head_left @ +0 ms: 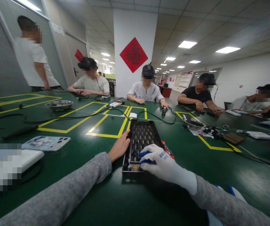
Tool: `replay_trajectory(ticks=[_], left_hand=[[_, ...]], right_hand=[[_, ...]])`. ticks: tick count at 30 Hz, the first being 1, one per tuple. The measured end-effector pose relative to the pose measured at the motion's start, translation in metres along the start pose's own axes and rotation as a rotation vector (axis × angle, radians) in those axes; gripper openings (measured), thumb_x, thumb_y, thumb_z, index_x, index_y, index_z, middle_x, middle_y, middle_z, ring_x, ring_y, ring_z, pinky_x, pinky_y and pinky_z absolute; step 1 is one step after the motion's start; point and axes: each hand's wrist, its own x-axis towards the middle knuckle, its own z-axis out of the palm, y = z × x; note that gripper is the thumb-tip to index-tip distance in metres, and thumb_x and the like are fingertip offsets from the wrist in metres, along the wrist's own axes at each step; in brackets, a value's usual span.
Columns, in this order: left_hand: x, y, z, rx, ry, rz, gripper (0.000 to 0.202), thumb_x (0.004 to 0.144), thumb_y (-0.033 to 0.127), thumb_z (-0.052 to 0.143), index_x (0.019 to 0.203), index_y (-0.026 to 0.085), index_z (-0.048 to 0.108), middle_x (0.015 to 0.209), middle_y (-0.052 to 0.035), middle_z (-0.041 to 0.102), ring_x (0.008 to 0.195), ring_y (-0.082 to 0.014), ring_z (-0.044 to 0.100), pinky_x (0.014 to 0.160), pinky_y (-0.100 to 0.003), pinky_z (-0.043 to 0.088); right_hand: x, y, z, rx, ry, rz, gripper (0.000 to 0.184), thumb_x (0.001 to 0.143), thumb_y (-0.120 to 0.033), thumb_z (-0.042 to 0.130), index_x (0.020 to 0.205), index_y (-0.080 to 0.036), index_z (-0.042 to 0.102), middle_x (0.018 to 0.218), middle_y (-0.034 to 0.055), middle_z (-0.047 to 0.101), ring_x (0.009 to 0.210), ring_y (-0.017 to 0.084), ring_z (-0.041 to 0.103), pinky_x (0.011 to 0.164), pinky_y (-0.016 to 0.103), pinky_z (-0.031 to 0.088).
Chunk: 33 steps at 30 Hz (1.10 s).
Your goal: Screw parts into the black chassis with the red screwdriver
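A long black case (125, 163) lies on the green table in front of me, its inside lined with rows of small metal pieces (143, 135). My left hand (121, 147) is bare and grips the case along its left side. On my right hand (159, 160) is a white glove with blue fingertips. Its fingers are bent down into the near part of the case, and what they hold, if anything, is hidden. Close to them, a small yellowish piece (135, 168) sits in the near end. A red-handled tool (168, 150) lies against the case's right side, partly covered.
To the left are a phone (46, 143), a black soldering-iron-like tool (19, 132) with its cable, and a metal bowl (59, 105). Another bowl (193, 122) stands at right, near a brown wallet-like item (233, 138). Yellow tape (102, 135) marks the table. Several people sit opposite.
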Motion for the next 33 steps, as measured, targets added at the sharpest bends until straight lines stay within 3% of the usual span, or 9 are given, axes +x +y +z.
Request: replay_trajectory(ticks=[9, 23, 33], left_hand=[[-0.0011, 0.0006, 0.0001, 0.017, -0.006, 0.015, 0.059, 0.077, 0.019, 0.035, 0.134, 0.007, 0.033, 0.139, -0.0125, 0.036, 0.129, -0.0211, 0.033, 0.109, -0.036, 0.023], [-0.0006, 0.0006, -0.0007, 0.015, -0.012, -0.005, 0.058, 0.076, 0.019, 0.036, 0.134, 0.01, 0.035, 0.14, -0.0096, 0.037, 0.129, -0.0212, 0.032, 0.109, -0.036, 0.022], [-0.0007, 0.0022, -0.0009, 0.012, -0.014, -0.003, 0.058, 0.077, 0.019, 0.035, 0.134, 0.009, 0.035, 0.139, -0.0108, 0.037, 0.129, -0.0215, 0.032, 0.109, -0.036, 0.022]], right_hand=[[-0.0006, 0.003, 0.0025, -0.021, -0.014, -0.028, 0.017, 0.081, -0.032, 0.055, 0.086, -0.024, 0.069, 0.104, 0.0026, 0.06, 0.102, 0.017, 0.048, 0.09, 0.032, 0.039], [0.0006, 0.0065, 0.0063, -0.09, 0.034, -0.091, 0.018, 0.079, -0.034, 0.058, 0.087, -0.024, 0.069, 0.103, 0.0032, 0.06, 0.1, 0.018, 0.049, 0.088, 0.035, 0.039], [-0.0001, 0.0038, 0.0034, -0.038, -0.01, -0.037, 0.019, 0.082, -0.034, 0.054, 0.085, -0.024, 0.069, 0.103, 0.0025, 0.06, 0.101, 0.017, 0.048, 0.089, 0.033, 0.039]])
